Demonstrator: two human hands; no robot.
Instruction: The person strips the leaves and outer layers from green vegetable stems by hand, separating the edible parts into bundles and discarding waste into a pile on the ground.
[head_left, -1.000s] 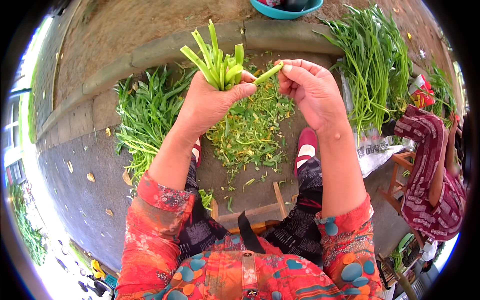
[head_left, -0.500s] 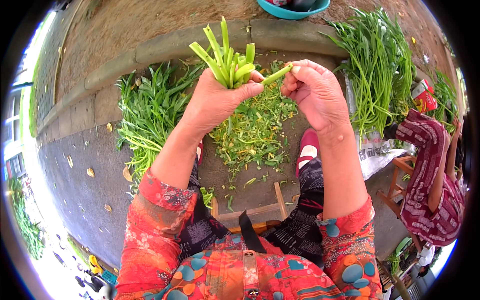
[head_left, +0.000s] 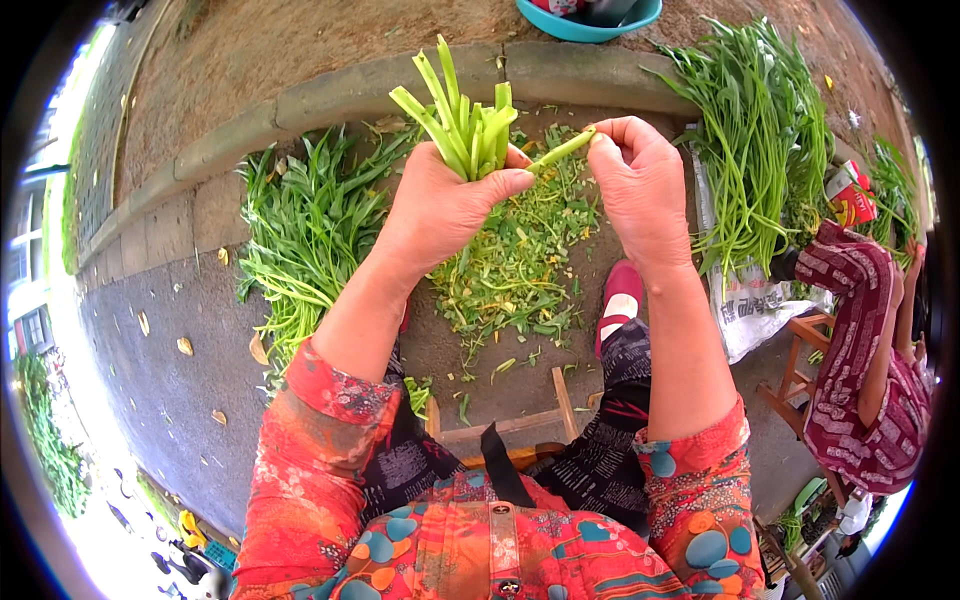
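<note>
My left hand (head_left: pixel 437 205) is wrapped round a bunch of pale green vegetable stems (head_left: pixel 466 125), their cut ends fanning up and away from me. One stem (head_left: pixel 560 152) sticks out sideways from that grip toward the right. Its far end is pinched between the thumb and fingers of my right hand (head_left: pixel 640 185), so both hands touch it. Below the hands, a scatter of chopped leaves and stem bits (head_left: pixel 515 265) covers the ground between my feet.
Leafy greens lie in a heap (head_left: pixel 315 220) at left and a taller pile (head_left: pixel 765 140) at right, by a white sack (head_left: pixel 750 315). A blue basin (head_left: pixel 590 27) stands beyond the stone kerb (head_left: pixel 590 75). Another person (head_left: pixel 865 370) sits at right near a wooden stool (head_left: pixel 795 375).
My right hand has shifted slightly, its back now turned more upward, still pinching the stem's end. The stem bunch in my left hand has moved a little right.
</note>
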